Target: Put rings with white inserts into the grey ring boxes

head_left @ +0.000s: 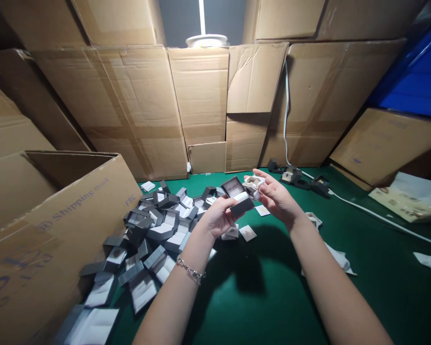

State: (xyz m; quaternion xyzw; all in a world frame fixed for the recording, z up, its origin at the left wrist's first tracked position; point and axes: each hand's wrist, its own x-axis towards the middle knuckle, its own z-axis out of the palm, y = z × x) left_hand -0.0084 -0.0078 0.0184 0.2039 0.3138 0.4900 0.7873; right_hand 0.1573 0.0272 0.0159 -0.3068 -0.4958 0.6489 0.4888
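My left hand (221, 215) grips a small dark jewelry box (242, 207) by its side, its lid raised and a pale lining showing inside. Close beside it, my right hand (276, 195) has its fingers closed around a crumpled whitish insert (253, 186), perhaps paper or padding; its exact kind is unclear. Under the hands, a white square card (247, 233) lies on the green table (266, 306), with another white card (262, 211) a little farther back. To the left spreads a heap of opened dark jewelry boxes (165, 225) with white linings.
A large open carton (68, 211) stands at the left. Stacked cartons (129, 105) wall off the back. A white cable (380, 211) crosses the right side near several dark boxes (290, 176). Crumpled white paper (339, 258) lies by my right forearm.
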